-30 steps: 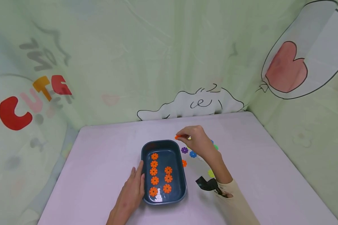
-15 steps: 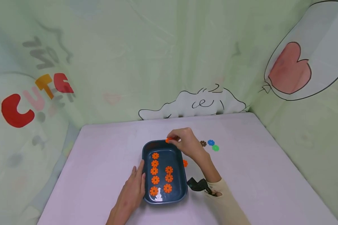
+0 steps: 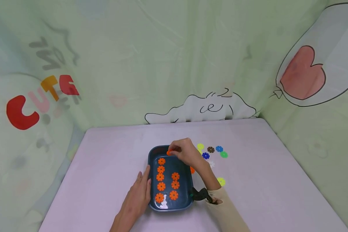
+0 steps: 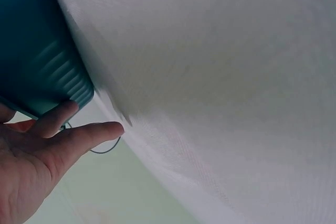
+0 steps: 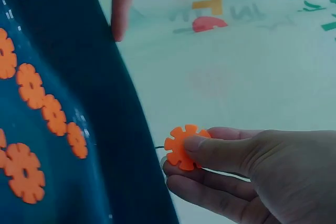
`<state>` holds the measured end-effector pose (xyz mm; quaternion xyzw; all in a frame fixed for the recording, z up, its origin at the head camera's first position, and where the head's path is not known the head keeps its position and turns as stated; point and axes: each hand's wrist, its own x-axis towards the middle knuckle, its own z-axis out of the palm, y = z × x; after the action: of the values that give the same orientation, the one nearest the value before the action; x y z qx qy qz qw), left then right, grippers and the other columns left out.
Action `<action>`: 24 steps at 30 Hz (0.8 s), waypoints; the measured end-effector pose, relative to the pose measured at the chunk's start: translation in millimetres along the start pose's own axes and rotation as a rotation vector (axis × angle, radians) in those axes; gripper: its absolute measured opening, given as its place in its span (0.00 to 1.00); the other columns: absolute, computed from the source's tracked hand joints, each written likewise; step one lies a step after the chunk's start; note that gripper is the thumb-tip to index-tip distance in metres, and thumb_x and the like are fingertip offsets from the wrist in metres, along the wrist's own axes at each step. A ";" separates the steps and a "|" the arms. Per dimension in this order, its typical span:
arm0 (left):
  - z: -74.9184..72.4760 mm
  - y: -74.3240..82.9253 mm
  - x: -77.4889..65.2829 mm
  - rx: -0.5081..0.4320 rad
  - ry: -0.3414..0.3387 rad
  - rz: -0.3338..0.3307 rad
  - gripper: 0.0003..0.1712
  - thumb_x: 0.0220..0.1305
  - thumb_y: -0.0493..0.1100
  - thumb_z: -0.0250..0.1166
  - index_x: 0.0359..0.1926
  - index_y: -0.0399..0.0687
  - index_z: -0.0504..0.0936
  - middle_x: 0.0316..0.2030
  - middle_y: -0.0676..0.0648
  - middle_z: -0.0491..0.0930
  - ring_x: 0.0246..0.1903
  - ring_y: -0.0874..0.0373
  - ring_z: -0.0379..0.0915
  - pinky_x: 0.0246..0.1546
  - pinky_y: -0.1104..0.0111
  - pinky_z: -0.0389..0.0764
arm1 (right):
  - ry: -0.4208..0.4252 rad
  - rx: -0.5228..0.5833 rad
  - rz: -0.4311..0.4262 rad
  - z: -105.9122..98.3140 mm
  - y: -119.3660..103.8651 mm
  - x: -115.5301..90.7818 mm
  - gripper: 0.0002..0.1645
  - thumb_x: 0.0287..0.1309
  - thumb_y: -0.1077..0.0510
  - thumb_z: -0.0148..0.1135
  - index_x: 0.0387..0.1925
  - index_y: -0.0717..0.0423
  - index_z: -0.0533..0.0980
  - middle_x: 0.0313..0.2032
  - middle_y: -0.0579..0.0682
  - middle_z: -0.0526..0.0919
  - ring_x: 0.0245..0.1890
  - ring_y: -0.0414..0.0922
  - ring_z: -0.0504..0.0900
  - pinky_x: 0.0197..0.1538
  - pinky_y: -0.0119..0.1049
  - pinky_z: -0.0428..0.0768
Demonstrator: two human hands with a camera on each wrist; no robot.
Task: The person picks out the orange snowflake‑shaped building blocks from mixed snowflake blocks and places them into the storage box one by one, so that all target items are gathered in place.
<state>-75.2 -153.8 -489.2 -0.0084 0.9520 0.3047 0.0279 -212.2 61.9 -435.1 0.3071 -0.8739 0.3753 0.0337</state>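
Observation:
A dark blue rectangular tray [image 3: 169,209] lies on the table with orange notched plastic discs in it. Several form a left column [image 3: 160,177], and three form a right column [image 3: 175,184]. My left hand [image 3: 136,195] rests against the tray's left side with its fingers extended; in the left wrist view, fingertips touch the tray's outer wall [image 4: 42,51]. Between thumb and fingers, my right hand [image 3: 188,153] pinches another orange notched disc [image 5: 176,148] at the tray's far end. One orange disc [image 3: 192,169] lies just outside the tray's right side, partly hidden by the right arm.
Right of the tray lie loose discs: brown [image 3: 210,149], light blue [image 3: 219,149], green [image 3: 224,154], dark blue [image 3: 205,156], white [image 3: 211,164] and yellow [image 3: 221,181]. A printed cloth wall [image 3: 119,64] stands behind the pale table [image 3: 104,161].
My right hand has come left and nearer from beside the loose discs to the tray's far end, carrying the orange disc. The left hand keeps its place at the tray.

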 end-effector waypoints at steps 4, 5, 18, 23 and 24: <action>-0.4 0.7 -0.3 0.000 -0.003 -0.001 0.34 0.87 0.50 0.51 0.86 0.52 0.58 0.80 0.35 0.63 0.80 0.33 0.57 0.75 0.36 0.68 | -0.028 0.013 0.018 5.5 5.1 -0.2 0.05 0.65 0.68 0.74 0.38 0.57 0.89 0.35 0.49 0.91 0.34 0.41 0.87 0.43 0.36 0.92; -0.5 0.8 -0.4 -0.001 -0.002 0.000 0.34 0.87 0.50 0.51 0.86 0.52 0.58 0.80 0.34 0.63 0.80 0.33 0.58 0.75 0.36 0.68 | -0.033 0.015 0.021 6.4 5.7 -0.1 0.05 0.66 0.68 0.74 0.38 0.57 0.88 0.35 0.49 0.91 0.34 0.41 0.87 0.43 0.36 0.91; -0.5 0.9 -1.9 -0.003 0.002 0.000 0.33 0.88 0.50 0.50 0.86 0.53 0.57 0.80 0.33 0.64 0.79 0.33 0.58 0.75 0.36 0.68 | -0.137 -0.021 0.090 11.5 9.4 1.1 0.05 0.65 0.69 0.74 0.36 0.56 0.89 0.34 0.49 0.91 0.32 0.40 0.85 0.41 0.36 0.91; 0.1 1.1 -1.5 -0.003 -0.010 -0.012 0.34 0.88 0.51 0.50 0.87 0.55 0.56 0.80 0.35 0.63 0.80 0.34 0.57 0.75 0.36 0.67 | -0.189 -0.009 0.105 12.0 10.3 -0.9 0.05 0.66 0.69 0.73 0.35 0.57 0.89 0.34 0.50 0.90 0.32 0.40 0.83 0.38 0.33 0.89; 0.2 1.1 -1.4 -0.001 -0.015 -0.015 0.34 0.88 0.51 0.50 0.87 0.55 0.56 0.80 0.35 0.63 0.80 0.34 0.57 0.76 0.36 0.67 | -0.195 -0.011 0.099 12.3 10.7 -1.1 0.05 0.66 0.69 0.73 0.35 0.57 0.89 0.34 0.50 0.90 0.32 0.40 0.82 0.38 0.33 0.89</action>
<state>-73.9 -152.8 -488.7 -0.0134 0.9515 0.3051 0.0372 -215.2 59.8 -451.1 0.2983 -0.8892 0.3401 -0.0683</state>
